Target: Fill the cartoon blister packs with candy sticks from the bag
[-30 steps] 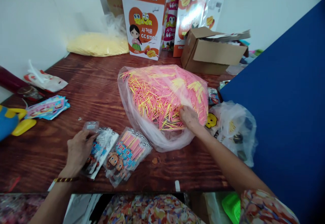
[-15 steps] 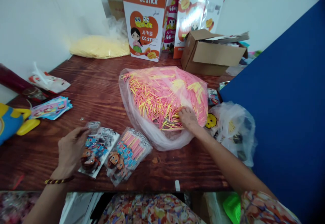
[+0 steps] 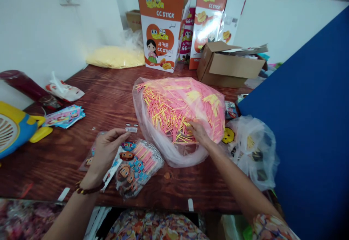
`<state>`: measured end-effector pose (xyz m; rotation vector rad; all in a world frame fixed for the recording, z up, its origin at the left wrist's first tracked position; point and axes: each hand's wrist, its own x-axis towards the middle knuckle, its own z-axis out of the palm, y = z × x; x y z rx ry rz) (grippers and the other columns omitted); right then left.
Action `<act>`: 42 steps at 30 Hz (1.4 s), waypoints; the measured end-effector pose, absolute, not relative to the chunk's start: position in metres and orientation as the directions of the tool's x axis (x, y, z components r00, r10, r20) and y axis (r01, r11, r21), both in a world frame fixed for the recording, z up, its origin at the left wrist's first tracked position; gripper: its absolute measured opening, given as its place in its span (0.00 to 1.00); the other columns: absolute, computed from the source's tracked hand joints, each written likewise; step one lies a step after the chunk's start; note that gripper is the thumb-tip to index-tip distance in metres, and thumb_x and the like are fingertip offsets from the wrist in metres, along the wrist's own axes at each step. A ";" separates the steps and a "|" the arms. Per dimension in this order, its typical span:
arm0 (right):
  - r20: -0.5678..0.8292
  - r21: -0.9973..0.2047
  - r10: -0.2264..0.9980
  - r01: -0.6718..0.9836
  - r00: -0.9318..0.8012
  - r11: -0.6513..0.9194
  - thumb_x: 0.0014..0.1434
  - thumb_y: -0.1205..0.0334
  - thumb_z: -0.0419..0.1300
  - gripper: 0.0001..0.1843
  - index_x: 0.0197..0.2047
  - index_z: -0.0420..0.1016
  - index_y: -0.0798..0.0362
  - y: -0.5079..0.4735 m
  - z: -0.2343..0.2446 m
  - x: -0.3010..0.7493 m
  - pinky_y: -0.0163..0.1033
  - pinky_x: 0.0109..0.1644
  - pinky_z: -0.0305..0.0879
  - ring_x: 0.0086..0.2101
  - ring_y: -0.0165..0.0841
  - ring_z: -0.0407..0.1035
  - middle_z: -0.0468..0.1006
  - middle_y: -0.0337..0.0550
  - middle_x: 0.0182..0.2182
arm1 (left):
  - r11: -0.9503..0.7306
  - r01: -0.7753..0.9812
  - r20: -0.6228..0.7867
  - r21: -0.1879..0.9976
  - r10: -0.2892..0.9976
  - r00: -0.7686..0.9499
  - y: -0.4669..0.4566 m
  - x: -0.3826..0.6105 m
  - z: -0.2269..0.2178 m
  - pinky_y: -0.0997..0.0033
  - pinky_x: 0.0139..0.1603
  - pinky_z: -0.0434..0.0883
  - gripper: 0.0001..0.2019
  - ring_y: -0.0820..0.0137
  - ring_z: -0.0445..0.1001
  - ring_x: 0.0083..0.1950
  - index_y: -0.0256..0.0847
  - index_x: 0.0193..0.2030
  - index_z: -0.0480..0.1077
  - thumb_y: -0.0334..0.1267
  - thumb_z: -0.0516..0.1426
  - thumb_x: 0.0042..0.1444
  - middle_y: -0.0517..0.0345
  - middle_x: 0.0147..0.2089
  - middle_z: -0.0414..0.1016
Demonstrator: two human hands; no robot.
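Note:
My left hand (image 3: 105, 152) pinches the top of a clear cartoon-printed pouch (image 3: 128, 138) and lifts it off a small stack of empty pouches (image 3: 91, 158) on the wooden table (image 3: 103, 98). Right of that hand lie filled pouches (image 3: 139, 165) holding pink sticks. In the middle of the table a big clear plastic bag (image 3: 178, 111) sits heaped with pink and yellow sticks. My right hand (image 3: 198, 133) reaches into its open mouth with fingers curled among the sticks; what they hold is hidden.
Orange CC STICK cartons (image 3: 163, 29) and an open brown box (image 3: 231, 64) stand at the back. A blue panel (image 3: 308, 113) walls off the right. A crumpled plastic bag (image 3: 251, 149) lies beside it. A yellow-blue fan (image 3: 16, 127) and loose printed pouches (image 3: 64, 116) sit left.
My left hand has picked one pouch off the stack and raised it. My right hand has stayed in the stick bag, shifting slightly. The camera tilted up a little.

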<state>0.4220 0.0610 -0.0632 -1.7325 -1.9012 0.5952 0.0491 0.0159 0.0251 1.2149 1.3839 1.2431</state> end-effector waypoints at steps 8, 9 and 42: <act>0.041 -0.869 0.993 0.495 0.113 -0.020 0.53 0.54 0.56 0.13 0.24 0.58 0.49 0.067 -0.061 0.411 0.34 0.29 0.52 0.23 0.28 0.56 0.61 0.30 0.19 | 0.058 -0.017 -0.058 0.998 0.997 -0.052 0.010 0.058 0.014 0.75 0.39 0.70 0.11 0.71 0.74 0.36 0.40 0.35 0.77 0.43 0.67 0.49 0.59 0.34 0.79; 0.050 -0.876 0.990 0.482 0.135 -0.022 0.54 0.53 0.56 0.14 0.24 0.57 0.49 0.066 -0.060 0.410 0.34 0.29 0.52 0.23 0.28 0.55 0.61 0.30 0.19 | 0.066 -0.033 -0.067 0.997 0.996 -0.050 0.010 0.059 0.014 0.75 0.39 0.70 0.10 0.71 0.74 0.36 0.40 0.34 0.77 0.43 0.68 0.49 0.59 0.34 0.79; 0.022 -0.999 0.982 -0.042 0.187 0.030 0.53 0.53 0.62 0.11 0.39 0.70 0.48 0.031 -0.087 0.383 0.41 0.42 0.68 0.34 0.35 0.72 0.78 0.38 0.31 | 0.125 -0.010 -0.122 0.992 0.981 0.152 0.013 0.099 0.017 0.78 0.32 0.65 0.11 0.76 0.67 0.30 0.37 0.31 0.77 0.43 0.68 0.48 0.61 0.29 0.74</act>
